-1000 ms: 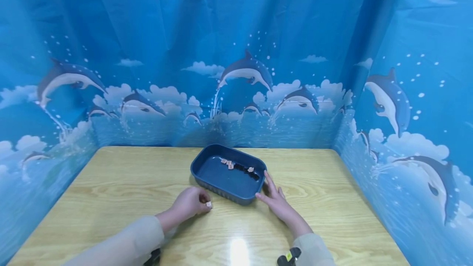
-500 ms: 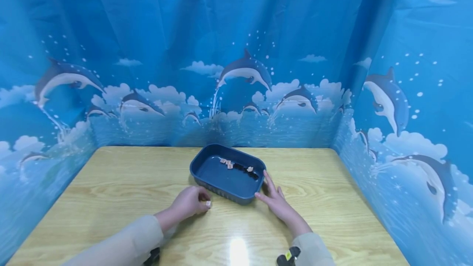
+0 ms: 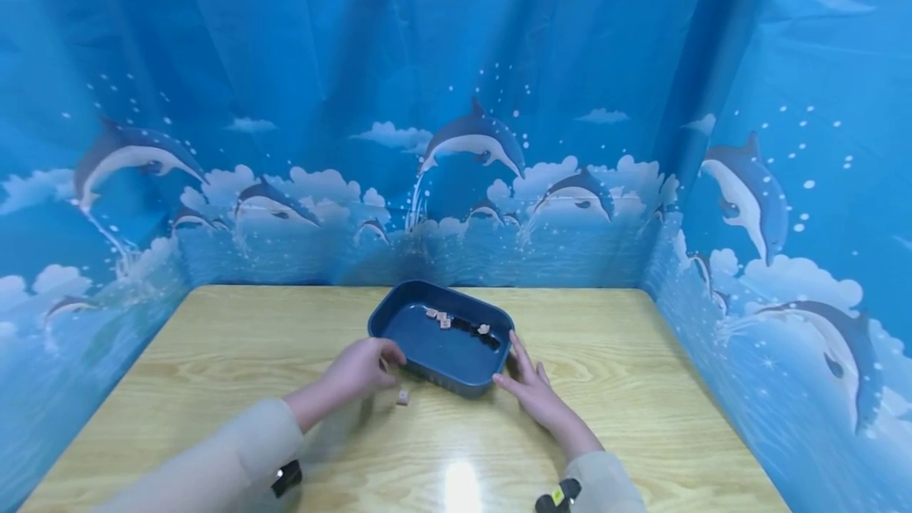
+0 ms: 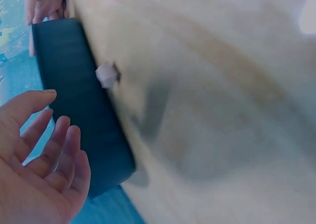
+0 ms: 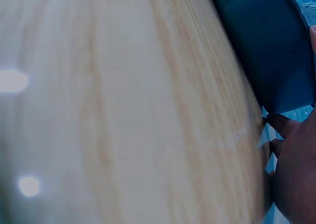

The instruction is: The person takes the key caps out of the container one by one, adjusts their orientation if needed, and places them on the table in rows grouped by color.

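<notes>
A small pale pink cube (image 3: 403, 397) with a mark on top sits on the table in front of the dark blue basin (image 3: 427, 343). My left hand (image 3: 352, 374) hovers just left of the cube, near the basin's front-left wall. The left wrist view shows that hand (image 4: 47, 167) with its fingers loosely bent and nothing in them; the cube (image 4: 107, 75) lies beyond, close to the basin's side. At the basin's right end, my right hand (image 3: 537, 398) touches the rim with extended fingers and thumb.
Inside the basin, along its far side, lie several small pink cubes (image 3: 445, 323), some black pieces (image 3: 461, 324) and a pale piece (image 3: 484, 329). The wood-grain table (image 3: 264, 331) meets a blue dolphin-print curtain (image 3: 299, 141) at the back and sides.
My left hand has let go of the pink cube, leaving it on the table, and moved up and slightly left. The right hand and basin stay in place.
</notes>
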Demonstrator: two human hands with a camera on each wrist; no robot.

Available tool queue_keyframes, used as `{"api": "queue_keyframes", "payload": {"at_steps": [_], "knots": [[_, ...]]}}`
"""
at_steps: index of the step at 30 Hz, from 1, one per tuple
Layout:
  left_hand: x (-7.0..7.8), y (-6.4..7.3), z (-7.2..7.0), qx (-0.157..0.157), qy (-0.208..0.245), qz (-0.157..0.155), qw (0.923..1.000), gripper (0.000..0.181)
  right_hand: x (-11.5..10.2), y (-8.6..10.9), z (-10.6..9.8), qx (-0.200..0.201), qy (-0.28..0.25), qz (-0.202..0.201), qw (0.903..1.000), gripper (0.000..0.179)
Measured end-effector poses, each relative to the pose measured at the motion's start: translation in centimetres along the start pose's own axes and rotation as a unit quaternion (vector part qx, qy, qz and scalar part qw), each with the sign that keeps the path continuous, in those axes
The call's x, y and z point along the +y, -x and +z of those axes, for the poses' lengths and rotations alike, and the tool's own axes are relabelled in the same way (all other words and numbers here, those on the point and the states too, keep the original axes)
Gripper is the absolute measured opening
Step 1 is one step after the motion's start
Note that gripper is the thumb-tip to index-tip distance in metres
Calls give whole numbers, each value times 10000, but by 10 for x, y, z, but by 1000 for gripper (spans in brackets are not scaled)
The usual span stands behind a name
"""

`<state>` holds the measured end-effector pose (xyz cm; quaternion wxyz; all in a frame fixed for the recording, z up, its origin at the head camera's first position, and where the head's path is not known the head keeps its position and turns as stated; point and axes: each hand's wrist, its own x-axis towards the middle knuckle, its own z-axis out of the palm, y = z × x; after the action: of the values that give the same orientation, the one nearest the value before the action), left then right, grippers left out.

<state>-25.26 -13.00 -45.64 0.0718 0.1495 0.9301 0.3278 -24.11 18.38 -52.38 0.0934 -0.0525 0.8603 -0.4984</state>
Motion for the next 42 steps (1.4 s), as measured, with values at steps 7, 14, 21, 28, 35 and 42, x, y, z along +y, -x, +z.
{"api": "queue_keyframes", "payload": {"at_steps": [7, 14, 21, 28, 35, 42], "knots": [[13, -21, -15, -76, -852, 521, 9950, 26, 1, -1, 0, -4, 27, -99, 9999, 86], [26, -46, -25, -443, -1436, 518, 9873, 25, -2, -1, 1, 5, -1, -141, 9999, 86], [37, -69, -36, -1120, -1850, 862, 9725, 29, -3, 0, 2, 29, -2, -16, 10000, 87], [50, -95, -42, -1733, -2111, 1055, 9562, 30, -1, 0, -2, 41, 35, 62, 10000, 89], [53, -117, -37, -2246, -1960, 892, 9504, 31, 2, -1, 0, -12, 80, -106, 9999, 88], [50, -138, -24, -2589, -1826, 744, 9456, 30, 6, -1, 0, -24, 102, -107, 9999, 87]]}}
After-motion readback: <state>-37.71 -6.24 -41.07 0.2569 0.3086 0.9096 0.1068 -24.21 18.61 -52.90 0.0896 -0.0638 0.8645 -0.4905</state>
